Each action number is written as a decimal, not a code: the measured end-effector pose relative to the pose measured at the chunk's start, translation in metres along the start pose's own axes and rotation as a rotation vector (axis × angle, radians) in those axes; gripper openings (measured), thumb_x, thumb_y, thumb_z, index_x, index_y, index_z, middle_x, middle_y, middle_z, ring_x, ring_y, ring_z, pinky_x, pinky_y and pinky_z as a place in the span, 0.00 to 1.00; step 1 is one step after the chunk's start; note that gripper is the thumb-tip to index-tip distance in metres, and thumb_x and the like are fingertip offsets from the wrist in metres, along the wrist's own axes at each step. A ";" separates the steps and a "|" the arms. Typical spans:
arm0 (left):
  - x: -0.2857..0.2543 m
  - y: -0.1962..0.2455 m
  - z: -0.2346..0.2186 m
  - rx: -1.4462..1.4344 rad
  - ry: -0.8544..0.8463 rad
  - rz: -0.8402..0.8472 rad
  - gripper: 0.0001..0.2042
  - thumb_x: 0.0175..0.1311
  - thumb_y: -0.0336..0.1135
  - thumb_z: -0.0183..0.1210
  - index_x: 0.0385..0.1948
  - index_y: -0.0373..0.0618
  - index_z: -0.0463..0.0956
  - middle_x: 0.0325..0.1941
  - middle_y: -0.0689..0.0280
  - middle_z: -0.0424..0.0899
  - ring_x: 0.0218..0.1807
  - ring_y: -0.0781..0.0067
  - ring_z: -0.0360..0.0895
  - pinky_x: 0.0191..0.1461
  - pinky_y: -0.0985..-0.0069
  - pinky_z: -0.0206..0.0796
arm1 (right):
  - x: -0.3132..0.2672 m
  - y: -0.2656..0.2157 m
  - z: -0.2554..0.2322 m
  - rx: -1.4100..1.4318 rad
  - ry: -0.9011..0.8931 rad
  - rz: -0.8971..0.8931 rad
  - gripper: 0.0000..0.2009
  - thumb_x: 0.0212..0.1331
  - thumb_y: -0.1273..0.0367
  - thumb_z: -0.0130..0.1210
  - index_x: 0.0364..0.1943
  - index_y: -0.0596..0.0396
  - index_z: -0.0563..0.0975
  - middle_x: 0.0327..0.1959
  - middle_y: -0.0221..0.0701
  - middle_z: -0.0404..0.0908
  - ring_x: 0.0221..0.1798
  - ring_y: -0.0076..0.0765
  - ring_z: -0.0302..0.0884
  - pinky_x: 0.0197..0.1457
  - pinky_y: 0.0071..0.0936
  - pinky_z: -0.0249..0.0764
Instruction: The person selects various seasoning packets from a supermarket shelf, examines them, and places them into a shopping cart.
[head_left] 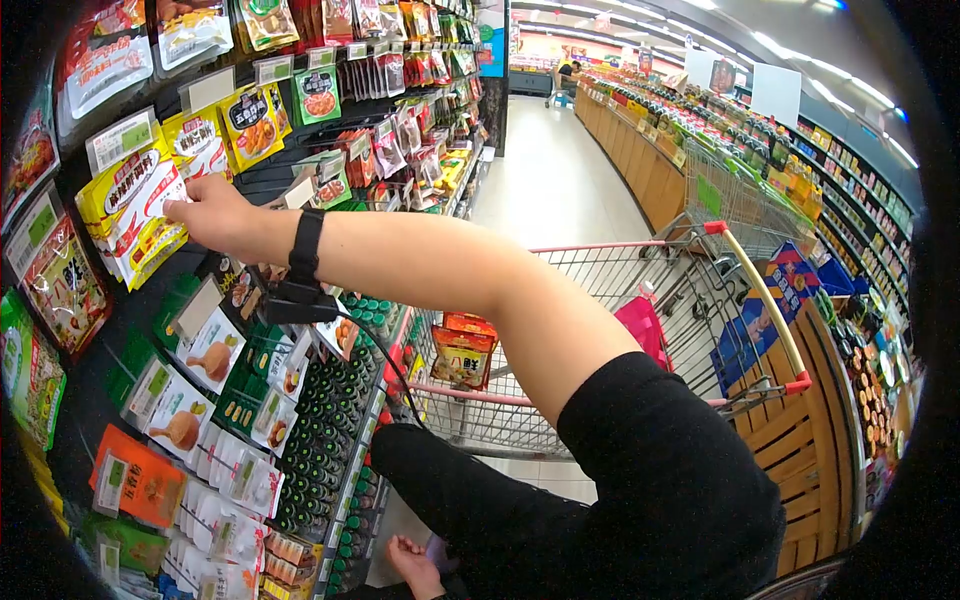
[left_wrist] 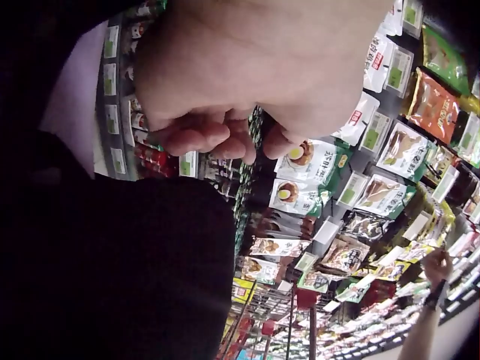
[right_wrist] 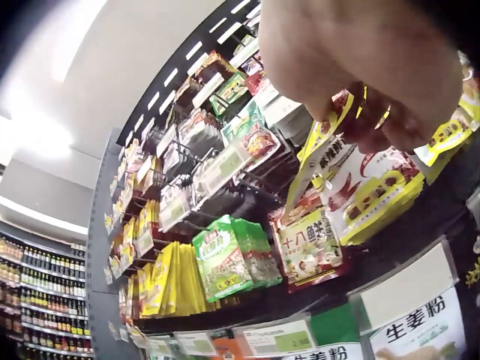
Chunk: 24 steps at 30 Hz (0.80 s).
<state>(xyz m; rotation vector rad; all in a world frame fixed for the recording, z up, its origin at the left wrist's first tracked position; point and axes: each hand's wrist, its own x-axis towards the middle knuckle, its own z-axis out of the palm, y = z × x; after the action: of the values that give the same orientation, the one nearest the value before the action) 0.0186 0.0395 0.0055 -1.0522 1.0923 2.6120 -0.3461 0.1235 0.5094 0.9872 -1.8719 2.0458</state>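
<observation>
My right hand (head_left: 222,215), on an arm stretched across to the shelf, pinches the edge of a yellow and white seasoning packet (head_left: 145,215) on the hanging rack. In the right wrist view, the curled fingers of the right hand (right_wrist: 367,67) are at the top of the yellow-edged packet (right_wrist: 371,187), partly hiding it; a red and white packet (right_wrist: 307,244) hangs beside it. My left hand (head_left: 415,567) is low near my leg, its fingers loosely curled. Nothing shows in the left hand (left_wrist: 247,75) in the left wrist view.
A shopping cart (head_left: 470,398) stands beside my leg, with red-yellow packets (head_left: 463,355) and a pink item (head_left: 643,330) inside. Green-capped jars (head_left: 320,450) line the shelf's lower part. Wooden display counters (head_left: 640,165) run along the aisle, where a distant person (head_left: 568,75) is visible.
</observation>
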 end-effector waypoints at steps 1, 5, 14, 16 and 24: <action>-0.005 0.002 0.002 0.007 0.003 -0.004 0.10 0.68 0.44 0.49 0.28 0.52 0.67 0.23 0.75 0.65 0.23 0.81 0.59 0.30 0.77 0.51 | -0.011 -0.016 0.001 -0.069 0.031 0.018 0.12 0.63 0.65 0.54 0.35 0.63 0.79 0.28 0.30 0.78 0.27 0.22 0.72 0.30 0.23 0.68; 0.006 -0.006 -0.006 0.011 0.026 -0.013 0.10 0.68 0.44 0.49 0.28 0.53 0.67 0.23 0.75 0.64 0.23 0.81 0.58 0.30 0.76 0.50 | -0.050 -0.045 0.004 0.017 -0.018 0.078 0.11 0.61 0.65 0.54 0.33 0.60 0.80 0.24 0.27 0.77 0.24 0.21 0.70 0.27 0.23 0.67; 0.013 -0.004 -0.010 -0.019 0.027 -0.004 0.16 0.67 0.43 0.52 0.18 0.52 0.63 0.17 0.70 0.61 0.23 0.69 0.58 0.41 0.62 0.57 | -0.195 0.045 -0.017 -0.086 -1.061 0.310 0.11 0.56 0.64 0.60 0.27 0.60 0.82 0.24 0.31 0.83 0.30 0.24 0.77 0.35 0.29 0.71; 0.011 -0.005 -0.011 -0.030 0.006 -0.063 0.16 0.67 0.43 0.51 0.18 0.53 0.63 0.16 0.71 0.61 0.22 0.69 0.57 0.41 0.63 0.57 | -0.232 0.080 -0.009 -0.215 -1.428 0.139 0.13 0.53 0.63 0.61 0.25 0.61 0.82 0.25 0.39 0.83 0.31 0.33 0.81 0.36 0.34 0.72; -0.003 0.005 0.001 0.007 0.000 -0.082 0.14 0.68 0.41 0.50 0.20 0.50 0.64 0.19 0.69 0.63 0.24 0.70 0.58 0.38 0.65 0.57 | -0.274 0.115 0.005 -0.433 -0.914 0.248 0.17 0.52 0.59 0.58 0.25 0.64 0.80 0.18 0.44 0.79 0.25 0.45 0.79 0.31 0.42 0.71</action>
<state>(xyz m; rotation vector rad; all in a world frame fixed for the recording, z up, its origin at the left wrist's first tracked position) 0.0185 0.0369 0.0103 -1.0715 1.0345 2.5435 -0.2012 0.1759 0.2557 1.7988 -2.8100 1.2164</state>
